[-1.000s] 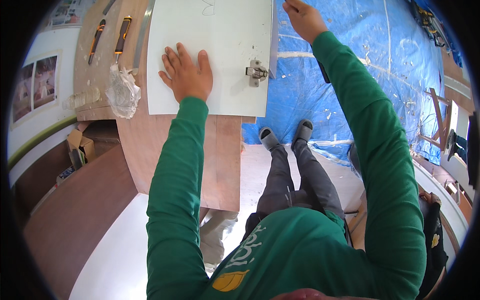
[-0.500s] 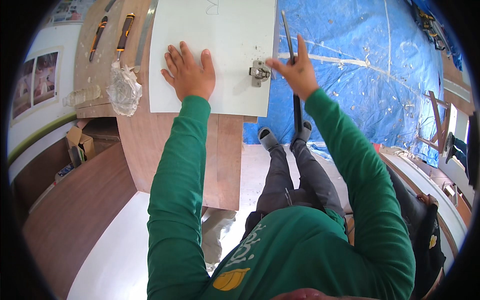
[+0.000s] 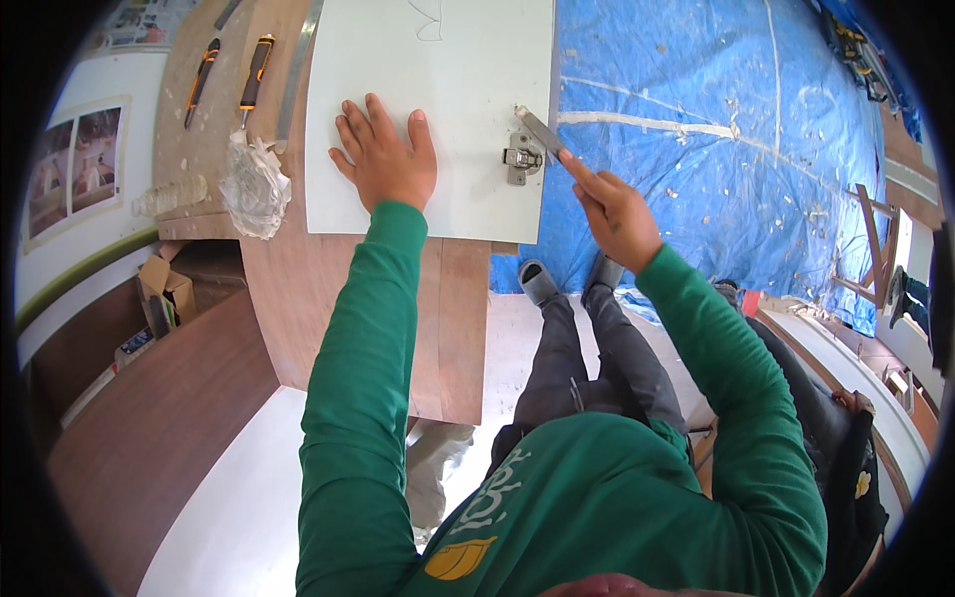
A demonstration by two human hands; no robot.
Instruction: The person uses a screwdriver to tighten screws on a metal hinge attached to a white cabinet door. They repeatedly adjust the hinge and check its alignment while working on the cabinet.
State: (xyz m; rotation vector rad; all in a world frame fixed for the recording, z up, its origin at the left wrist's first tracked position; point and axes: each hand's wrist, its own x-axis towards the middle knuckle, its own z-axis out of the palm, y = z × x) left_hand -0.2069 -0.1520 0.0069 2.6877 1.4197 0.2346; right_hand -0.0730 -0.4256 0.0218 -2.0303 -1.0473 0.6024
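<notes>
Panel's right edge runs right alongside the drop to the blue tarp point(image 3: 686, 214) on the floor, so the R side is the open one. The R hand point(image 3: 619, 214) is out past that edge, over the tarp. On the near side, the white panel point(image 3: 453, 189) stops partway along the wooden bench point(image 3: 363, 318), w/ bare wood between it and the person. L side = wood + tools.

R fingers are closed around a flat metal tool point(image 3: 540, 130), index stretched along it. It angles in over the panel's R edge, tip just beyond the metal hinge point(image 3: 520, 160); can't tell if the tip touches. Hinge sits on the panel near that edge, just beside the tool. L hand point(image 3: 393, 164) is flat on the panel, fingers spread, nothing gripped, well left of the hinge.

Surface-wise: pencil line point(image 3: 428, 25) up top. Left on the bench: knife w/ orange/black handle point(image 3: 202, 85), screwdriver point(image 3: 257, 75), metal strip point(image 3: 295, 75), crumpled white wrap point(image 3: 257, 189), clear bottle point(image 3: 171, 195). Cardboard box point(image 3: 177, 295) below, another person point(image 3: 856, 468) lower R.
</notes>
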